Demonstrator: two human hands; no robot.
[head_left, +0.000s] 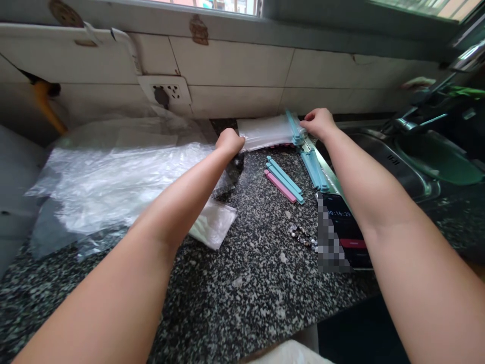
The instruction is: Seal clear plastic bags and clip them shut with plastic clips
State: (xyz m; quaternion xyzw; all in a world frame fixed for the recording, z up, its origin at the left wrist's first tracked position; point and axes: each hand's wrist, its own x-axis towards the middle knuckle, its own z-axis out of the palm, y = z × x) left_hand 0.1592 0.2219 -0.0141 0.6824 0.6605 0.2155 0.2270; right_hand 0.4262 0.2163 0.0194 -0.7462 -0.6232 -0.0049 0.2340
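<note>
A clear plastic bag lies stretched flat near the wall at the back of the counter. My left hand is closed on its left end. At its right end, my right hand pinches the edge, beside a blue sealing clip that lies across the bag. Just below are several more blue clips in a bunch. Nearer to me, two blue clips rest alongside a pink clip.
A heap of clear plastic bags covers the left of the granite counter, with a folded bag beside it. A phone and a beaded bracelet lie at right. Beyond are a sink and tap.
</note>
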